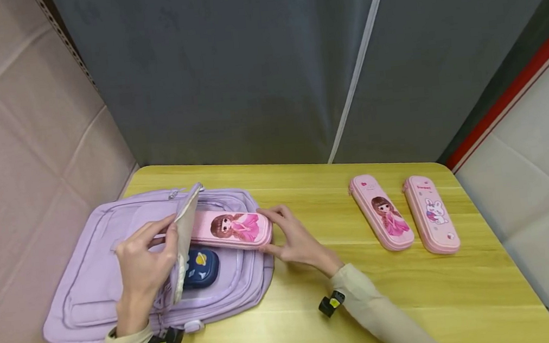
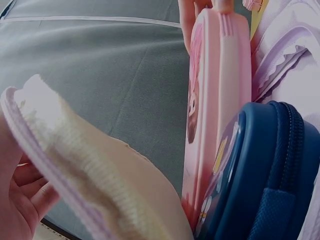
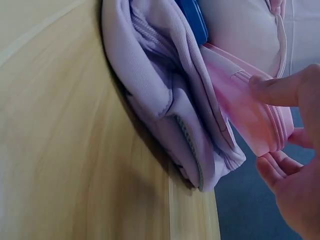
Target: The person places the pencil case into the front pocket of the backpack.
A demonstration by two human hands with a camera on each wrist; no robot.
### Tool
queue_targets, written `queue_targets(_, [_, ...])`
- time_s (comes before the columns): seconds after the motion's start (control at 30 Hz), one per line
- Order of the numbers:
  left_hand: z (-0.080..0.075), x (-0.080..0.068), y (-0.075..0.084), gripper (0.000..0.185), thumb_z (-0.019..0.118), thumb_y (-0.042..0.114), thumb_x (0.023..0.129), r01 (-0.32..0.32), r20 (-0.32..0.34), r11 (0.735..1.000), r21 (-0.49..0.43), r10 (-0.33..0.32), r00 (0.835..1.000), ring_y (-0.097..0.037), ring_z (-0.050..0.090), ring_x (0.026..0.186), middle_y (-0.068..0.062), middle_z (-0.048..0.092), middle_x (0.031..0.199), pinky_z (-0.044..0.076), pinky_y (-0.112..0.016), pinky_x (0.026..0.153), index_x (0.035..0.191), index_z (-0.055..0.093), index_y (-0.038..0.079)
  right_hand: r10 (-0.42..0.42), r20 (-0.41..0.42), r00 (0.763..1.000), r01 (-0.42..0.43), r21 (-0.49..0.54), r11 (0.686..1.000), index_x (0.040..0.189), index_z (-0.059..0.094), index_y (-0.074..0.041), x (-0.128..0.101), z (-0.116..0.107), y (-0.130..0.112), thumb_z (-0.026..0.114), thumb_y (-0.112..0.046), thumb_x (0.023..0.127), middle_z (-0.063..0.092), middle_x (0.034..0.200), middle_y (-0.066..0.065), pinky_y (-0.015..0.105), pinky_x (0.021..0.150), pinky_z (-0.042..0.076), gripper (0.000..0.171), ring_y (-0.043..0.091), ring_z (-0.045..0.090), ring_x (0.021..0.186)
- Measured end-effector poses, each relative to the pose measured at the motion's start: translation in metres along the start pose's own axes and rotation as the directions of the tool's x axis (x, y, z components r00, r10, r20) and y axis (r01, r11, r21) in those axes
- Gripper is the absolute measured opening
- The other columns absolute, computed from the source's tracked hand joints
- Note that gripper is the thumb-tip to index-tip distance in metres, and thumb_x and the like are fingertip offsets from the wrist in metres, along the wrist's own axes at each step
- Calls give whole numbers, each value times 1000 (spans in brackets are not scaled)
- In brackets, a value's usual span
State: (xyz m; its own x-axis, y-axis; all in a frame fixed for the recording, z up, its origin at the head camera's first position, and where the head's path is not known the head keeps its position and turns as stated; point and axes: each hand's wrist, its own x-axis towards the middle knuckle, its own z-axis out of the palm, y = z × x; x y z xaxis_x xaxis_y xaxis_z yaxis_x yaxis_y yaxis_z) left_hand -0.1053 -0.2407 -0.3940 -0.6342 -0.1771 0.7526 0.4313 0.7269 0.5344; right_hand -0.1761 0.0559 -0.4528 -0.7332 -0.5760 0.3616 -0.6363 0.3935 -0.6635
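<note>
A lavender backpack (image 1: 92, 253) lies flat on the table. My left hand (image 1: 146, 256) pinches the edge of its front pocket flap (image 1: 185, 239) and holds it raised; the pale lining shows in the left wrist view. My right hand (image 1: 297, 237) grips the end of a pink pencil case (image 1: 232, 228) with a doll picture, thumb on one side and fingers on the other. The far end of that case lies behind the flap, over the pocket. Beside it, a dark blue case (image 1: 203, 267) with a planet picture rests in the pocket, partly covered by the flap.
On the right of the wooden table (image 1: 317, 320) lie two more pink pencil cases, one with a doll (image 1: 383, 213) and one with a rabbit (image 1: 432, 215). A grey curtain (image 1: 246, 76) hangs behind the table, and a pale cloth wall (image 1: 23, 161) stands at the left.
</note>
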Motion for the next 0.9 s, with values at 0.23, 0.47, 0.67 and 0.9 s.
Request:
queue_targets(0.23, [1, 1, 1, 20, 69, -1, 81, -4, -13, 1000, -8, 4, 1000, 21, 58, 79, -16, 78, 85, 53, 0, 70, 97, 81, 1, 24, -38, 999, -24, 6, 1000, 146, 46, 0, 12, 6, -3, 85, -23, 81, 59, 135, 14, 43, 107, 53, 79, 26, 60, 121])
queue_targets(0.47, [0, -1, 1, 19, 70, 0, 82, -3, 2, 1000, 11, 3, 1000, 19, 59, 79, -16, 78, 85, 54, -1, 70, 98, 80, 0, 59, -71, 996, -49, 136, 989, 135, 55, 4, 25, 17, -8, 88, -11, 78, 60, 127, 19, 33, 102, 58, 67, 29, 64, 115])
queue_targets(0.67, [-1, -1, 1, 19, 70, 1, 82, 2, 13, 1000, 15, -2, 1000, 17, 60, 78, -17, 78, 86, 54, -2, 71, 98, 80, -1, 100, -80, 992, -84, 187, 979, 131, 57, 7, 36, 30, -15, 88, -6, 77, 57, 121, 21, 31, 101, 58, 64, 31, 63, 112])
queue_targets(0.9, [1, 0, 3, 18, 70, 0, 82, -4, 6, 1000, -4, 4, 1000, 17, 60, 77, -16, 78, 85, 55, -3, 70, 97, 80, -1, 143, -66, 988, -125, 222, 967, 130, 57, 8, 46, 42, -18, 84, 1, 78, 59, 122, 22, 27, 96, 60, 59, 30, 67, 109])
